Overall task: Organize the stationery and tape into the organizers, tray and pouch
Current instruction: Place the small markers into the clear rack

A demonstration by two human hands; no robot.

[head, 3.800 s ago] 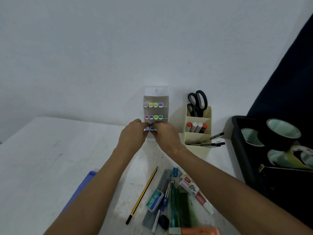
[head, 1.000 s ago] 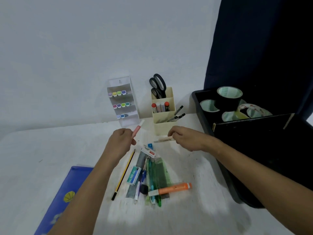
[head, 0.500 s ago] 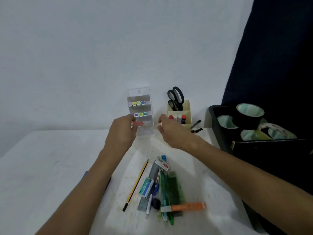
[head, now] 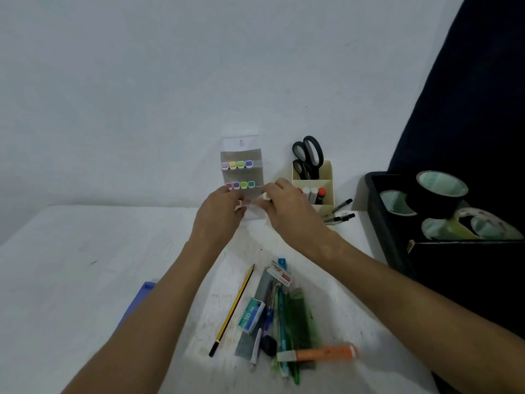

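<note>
Head view: pink marker [head: 241,203] between both hands [head: 250,207], at clear organizer [head: 241,155].

White table [head: 71,280] carries pencil [head: 233,308], orange highlighter [head: 321,353], staple box [head: 251,315]

Both hands [head: 220,211] (each pinching a marker [head: 241,203]) reached the clear organizer [head: 242,155].

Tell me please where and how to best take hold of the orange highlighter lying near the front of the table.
Pinch the orange highlighter at mid-barrel, coming straight down from above. It lies flat and almost crosswise on top of the green pens, so its long sides are free. Its pale cap end sits over the pile, and a grip there might pull the cap off.
</note>
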